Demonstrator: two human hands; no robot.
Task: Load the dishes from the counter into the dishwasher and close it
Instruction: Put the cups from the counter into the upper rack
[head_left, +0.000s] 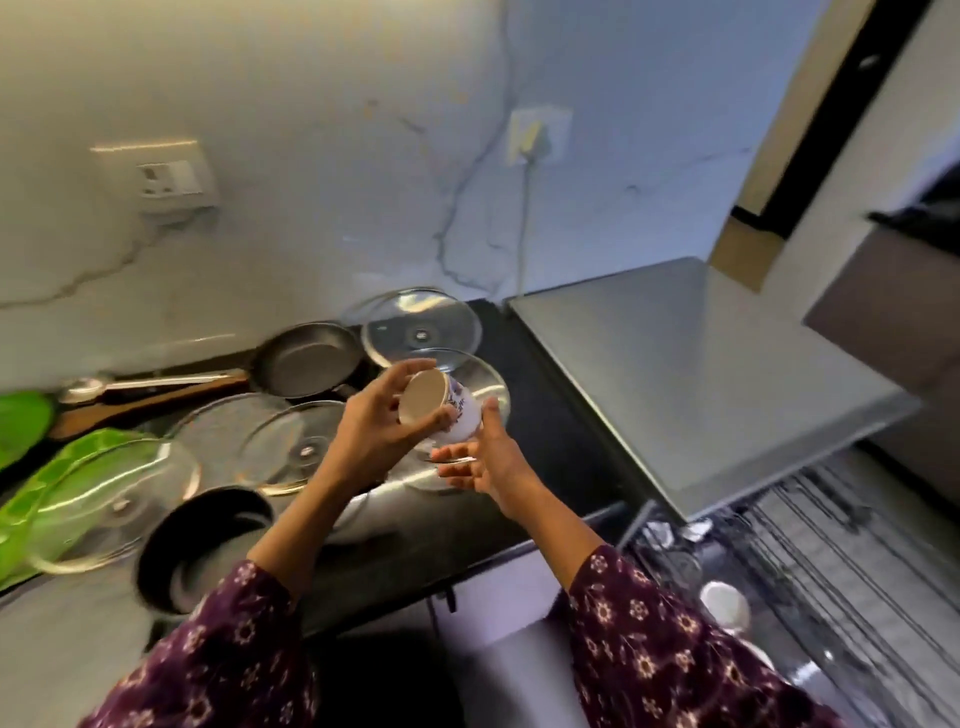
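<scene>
Far left, green plates (21, 421) are parked on the counter (545, 415), with glass lids (109, 499) laid partly over them and a black pan (202, 545) sat in front. A frying pan (306, 364) is tucked back by the wall. Mid-frame, a patterned white cup (460, 415) is held tipped on its side above the counter, pinched at its tan round end by the left hand (379, 426), thumb over, fingers curled under. The right hand (483, 462) is held just beside it, fingers straight and loosely spread; actual contact can't be told. Right side: the dishwasher (701, 374), rack (831, 561) pulled out, another cup (724, 605) already loaded.
</scene>
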